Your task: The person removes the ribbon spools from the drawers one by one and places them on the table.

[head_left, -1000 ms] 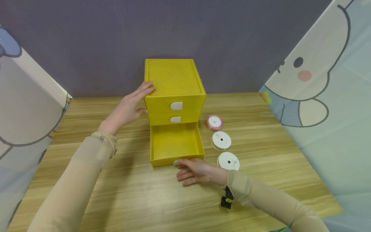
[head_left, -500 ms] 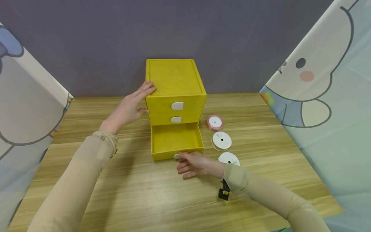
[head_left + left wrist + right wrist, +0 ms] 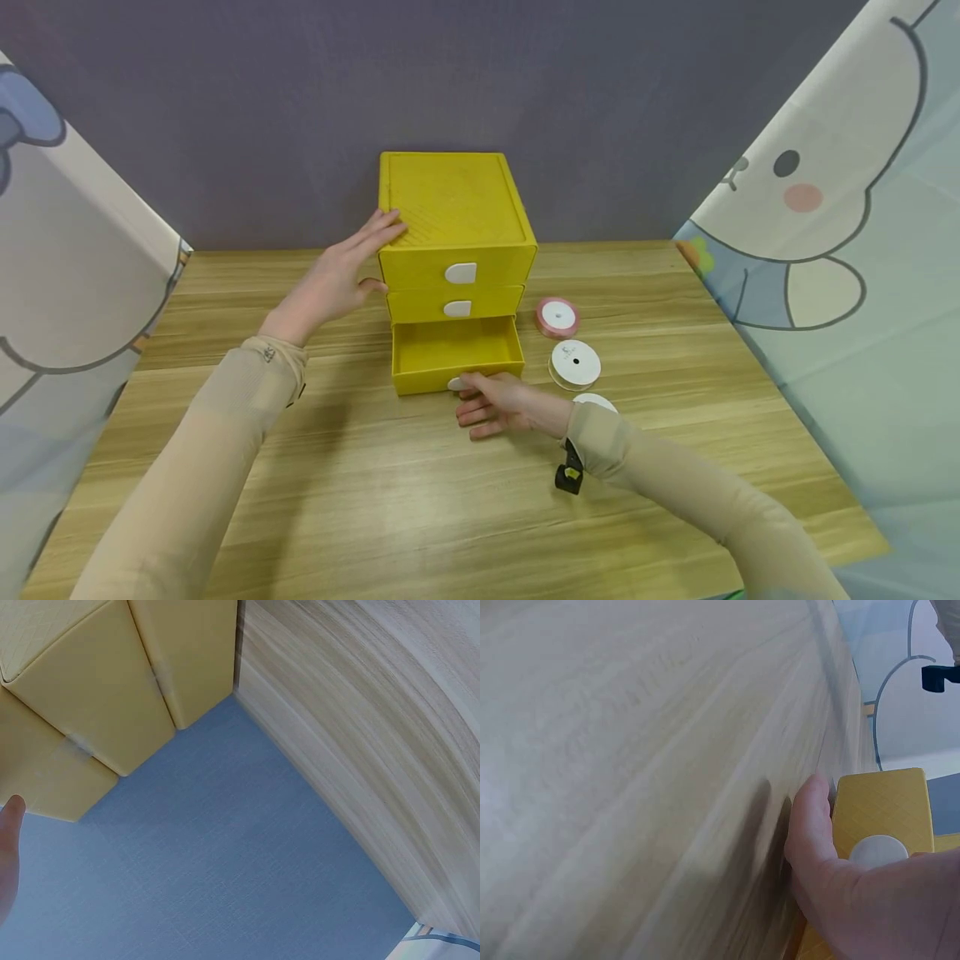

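A yellow drawer cabinet [image 3: 453, 200] stands in the middle of the table. Its bottom drawer [image 3: 420, 383] is partly pulled out, with nothing visible inside; the two drawers above are closed. My left hand [image 3: 326, 283] rests on the cabinet's left top edge, fingers flat over the top and thumb near the front corner. At the bottom drawer's white knob [image 3: 455, 384], my right hand [image 3: 498, 404] touches with its thumb tip, the other fingers loosely spread below. The right wrist view shows that knob [image 3: 877, 851] against the drawer front, partly hidden by the hand.
To the right of the cabinet lie a pink-edged ribbon spool [image 3: 557, 317] and a white spool [image 3: 574, 364]; another white spool [image 3: 596, 402] is partly covered by the right forearm. A grey-blue wall panel [image 3: 450, 75] rises behind the wooden table [image 3: 360, 500].
The bottom drawer has slid partway into the cabinet, and my right hand has moved forward with it. My left hand stays on the cabinet.
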A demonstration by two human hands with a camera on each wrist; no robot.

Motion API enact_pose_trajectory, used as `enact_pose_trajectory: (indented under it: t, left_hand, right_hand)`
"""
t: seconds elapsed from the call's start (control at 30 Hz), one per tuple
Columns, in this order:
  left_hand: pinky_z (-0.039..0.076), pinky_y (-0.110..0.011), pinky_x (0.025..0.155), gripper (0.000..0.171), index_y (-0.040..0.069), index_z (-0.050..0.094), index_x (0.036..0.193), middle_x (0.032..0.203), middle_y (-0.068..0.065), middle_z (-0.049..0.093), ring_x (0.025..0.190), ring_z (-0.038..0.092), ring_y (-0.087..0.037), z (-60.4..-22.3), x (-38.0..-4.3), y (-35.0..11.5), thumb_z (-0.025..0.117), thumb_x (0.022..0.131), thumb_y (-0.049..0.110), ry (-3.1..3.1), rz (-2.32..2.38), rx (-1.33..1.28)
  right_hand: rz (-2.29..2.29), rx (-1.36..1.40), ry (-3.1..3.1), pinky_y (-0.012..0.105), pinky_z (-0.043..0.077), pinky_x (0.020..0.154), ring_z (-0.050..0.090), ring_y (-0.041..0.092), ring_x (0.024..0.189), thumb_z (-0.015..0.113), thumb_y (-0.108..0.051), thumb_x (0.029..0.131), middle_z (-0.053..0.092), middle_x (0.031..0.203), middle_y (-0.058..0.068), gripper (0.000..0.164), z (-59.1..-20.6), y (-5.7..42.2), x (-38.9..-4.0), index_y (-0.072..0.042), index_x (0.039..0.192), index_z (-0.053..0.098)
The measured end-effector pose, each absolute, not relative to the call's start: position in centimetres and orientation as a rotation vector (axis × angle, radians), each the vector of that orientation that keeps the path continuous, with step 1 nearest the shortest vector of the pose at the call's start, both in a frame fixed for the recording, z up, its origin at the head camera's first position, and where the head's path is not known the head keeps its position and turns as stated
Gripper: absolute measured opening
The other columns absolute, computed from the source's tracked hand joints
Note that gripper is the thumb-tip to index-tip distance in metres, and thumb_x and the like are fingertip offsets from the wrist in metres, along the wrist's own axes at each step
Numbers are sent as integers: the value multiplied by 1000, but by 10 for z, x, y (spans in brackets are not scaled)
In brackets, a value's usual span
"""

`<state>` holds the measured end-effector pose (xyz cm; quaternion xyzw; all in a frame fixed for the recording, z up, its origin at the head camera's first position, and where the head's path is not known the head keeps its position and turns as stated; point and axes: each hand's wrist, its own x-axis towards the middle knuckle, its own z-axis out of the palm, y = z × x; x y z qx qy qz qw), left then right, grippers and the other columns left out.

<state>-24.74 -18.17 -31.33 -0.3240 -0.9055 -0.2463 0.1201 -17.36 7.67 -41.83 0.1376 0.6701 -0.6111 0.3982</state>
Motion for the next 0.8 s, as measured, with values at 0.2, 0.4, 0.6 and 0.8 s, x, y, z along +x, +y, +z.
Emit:
enact_pose_trajectory:
  t: [0.2,0.4,0.6,0.8]
  left_hand:
    - [50,-48,100,84,14,31,151,162,-3,19,150,17,-23,-313,-248,-181,72,80,-5,-2663,-725,-931]
    - [50,-47,100,84,14,31,151,162,-3,20,150,17,-23,-313,-248,-181,72,80,-4,-2662,-724,-931]
    - [49,-47,101,84,15,31,151,162,-2,19,150,17,-23,-314,-248,-181,71,80,-5,-2666,-730,-928]
    - [49,-47,101,84,15,31,151,162,-2,19,150,17,-22,-313,-248,-181,72,80,-4,-2676,-727,-920]
  right_hand:
    - [-1544,358,1705,46,57,90,67,19,85,44,-39,101,67,111,19,51,-417,74,-184,3,128,52]
    - [-1548,347,1714,45,56,94,66,19,86,44,-38,100,64,119,22,51,-416,72,-192,4,129,51]
    - [-1563,350,1735,45,56,92,66,19,85,45,-37,100,66,113,20,51,-416,69,-200,5,128,51]
    - [-1577,363,1748,44,57,90,66,18,84,47,-37,99,67,103,15,51,-416,66,-207,5,127,52]
